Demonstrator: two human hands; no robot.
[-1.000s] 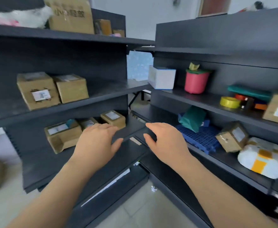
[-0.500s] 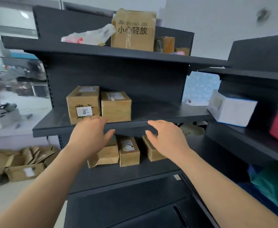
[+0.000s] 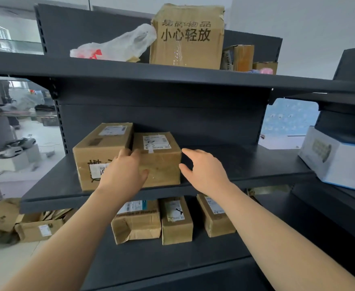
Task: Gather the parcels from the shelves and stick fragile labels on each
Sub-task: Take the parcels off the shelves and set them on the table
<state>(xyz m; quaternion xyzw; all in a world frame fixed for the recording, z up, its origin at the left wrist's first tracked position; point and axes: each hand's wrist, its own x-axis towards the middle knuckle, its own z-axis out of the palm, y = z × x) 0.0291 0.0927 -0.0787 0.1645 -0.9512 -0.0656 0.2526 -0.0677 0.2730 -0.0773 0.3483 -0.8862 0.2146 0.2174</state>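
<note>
Head cam: the small cardboard parcel [image 3: 161,164] sits on the middle shelf [image 3: 246,164], right up against a bigger box [image 3: 88,156]. It looks stiff and probably light, so I'd clamp its two sides. My left hand [image 3: 123,175] is flat over its front-left edge and my right hand [image 3: 206,171] is spread just beside it. Neither is gripping yet.

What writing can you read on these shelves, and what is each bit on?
"小心轻放": big print on the tall carton.
The line above it: ends "物品", the start is blurred.
Dark handwriting on the left parcel: half hidden by the left hand, unreadable.
All shipping labels: too small to read.
</note>
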